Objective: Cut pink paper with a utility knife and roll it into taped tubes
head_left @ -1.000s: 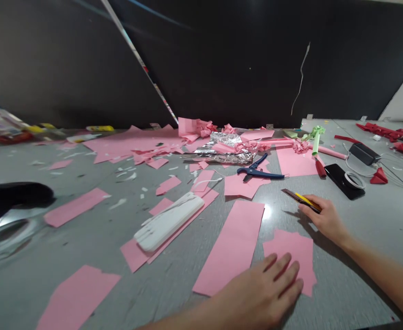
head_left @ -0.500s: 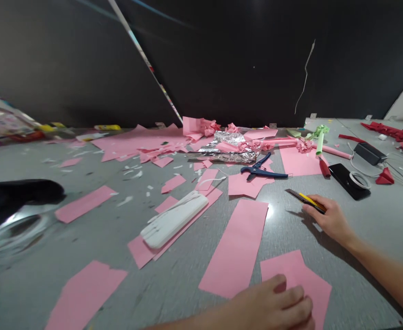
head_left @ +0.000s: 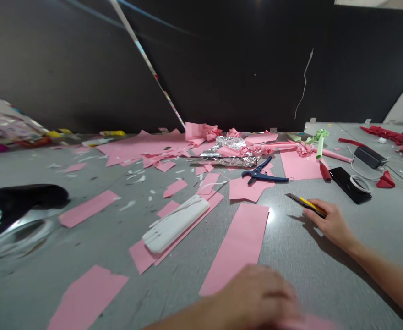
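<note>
My right hand [head_left: 330, 223] is closed round a yellow-and-black utility knife [head_left: 306, 204], its blade pointing left just above the table. Blurred by motion, my left hand [head_left: 256, 295] is at the bottom edge with its fingers curled over a piece of pink paper [head_left: 313, 322], most of which lies out of view. Just beyond the left hand, a long pink paper strip [head_left: 239, 243] lies flat. To its left, a white oblong block [head_left: 176, 223] rests on more pink strips. Blue-handled pliers [head_left: 265, 174] lie on pink scraps farther back.
A black phone [head_left: 347, 183] with a white ring on it lies at the right, near a black power adapter [head_left: 369, 156]. Crumpled foil [head_left: 231, 153] and pink paper run along the dark wall. A black-handled tool [head_left: 33, 195] and a tape roll [head_left: 19, 238] are at the left.
The piece of pink paper under my left hand has slid toward me, mostly out of the bottom of the view, and the hand has shifted with it. My right hand with the knife stays put.
</note>
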A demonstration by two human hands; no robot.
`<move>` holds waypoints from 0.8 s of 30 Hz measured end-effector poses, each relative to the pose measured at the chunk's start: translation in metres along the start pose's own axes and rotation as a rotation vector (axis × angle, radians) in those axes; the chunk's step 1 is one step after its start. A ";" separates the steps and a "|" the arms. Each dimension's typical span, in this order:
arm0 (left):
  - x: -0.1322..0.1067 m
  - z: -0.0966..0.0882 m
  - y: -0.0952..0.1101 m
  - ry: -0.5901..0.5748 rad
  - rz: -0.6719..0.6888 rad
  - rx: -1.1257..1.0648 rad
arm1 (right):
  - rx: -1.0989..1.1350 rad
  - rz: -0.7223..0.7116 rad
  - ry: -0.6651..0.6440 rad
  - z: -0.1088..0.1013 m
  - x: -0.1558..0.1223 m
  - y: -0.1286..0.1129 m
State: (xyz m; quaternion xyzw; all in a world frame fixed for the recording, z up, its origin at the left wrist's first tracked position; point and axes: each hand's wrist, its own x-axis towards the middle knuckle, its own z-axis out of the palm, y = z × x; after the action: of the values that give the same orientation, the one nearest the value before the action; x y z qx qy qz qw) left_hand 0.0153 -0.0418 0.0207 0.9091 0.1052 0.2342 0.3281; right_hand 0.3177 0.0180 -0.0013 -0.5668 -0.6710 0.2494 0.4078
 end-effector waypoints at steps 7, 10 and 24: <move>0.007 -0.100 -0.065 0.868 -0.808 -0.169 | -0.008 0.022 -0.011 0.000 0.001 0.002; -0.005 -0.124 -0.104 0.899 -0.925 0.045 | -0.014 0.020 -0.030 -0.001 0.001 0.001; 0.001 -0.145 -0.155 0.631 -1.035 0.359 | 0.010 -0.019 -0.096 0.002 0.000 -0.004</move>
State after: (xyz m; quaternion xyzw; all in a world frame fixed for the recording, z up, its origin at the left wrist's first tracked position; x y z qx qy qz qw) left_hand -0.0620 0.1562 0.0189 0.6685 0.6607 0.2808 0.1942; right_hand 0.3137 0.0176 0.0005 -0.5457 -0.6938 0.2758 0.3804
